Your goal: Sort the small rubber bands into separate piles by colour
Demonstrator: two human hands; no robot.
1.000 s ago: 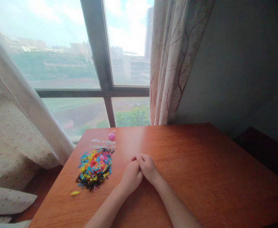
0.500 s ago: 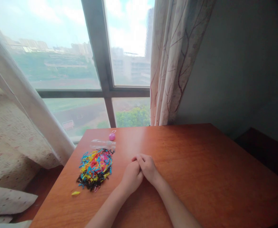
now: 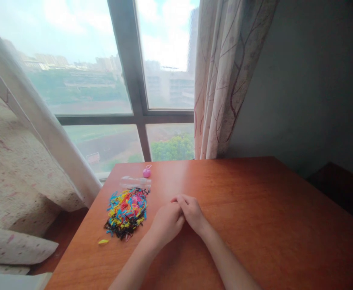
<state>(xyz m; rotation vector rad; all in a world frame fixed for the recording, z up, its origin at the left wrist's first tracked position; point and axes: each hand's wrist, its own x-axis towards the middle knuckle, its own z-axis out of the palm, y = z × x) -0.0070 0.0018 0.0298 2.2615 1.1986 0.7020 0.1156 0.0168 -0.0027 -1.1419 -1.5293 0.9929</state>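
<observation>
My left hand (image 3: 168,221) and right hand (image 3: 193,212) rest clasped, fingers curled, on reddish-brown wooden table (image 3: 269,217), best relaxed, clear of the multicoloured elastic-band heap (image 3: 127,212).

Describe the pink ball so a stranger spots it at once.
Find the table by the window. Near its far edge, left of centre, beyond the multicoloured pile and clear plastic, sits the pink ball. Unlike them, it is round with a loop.
</observation>
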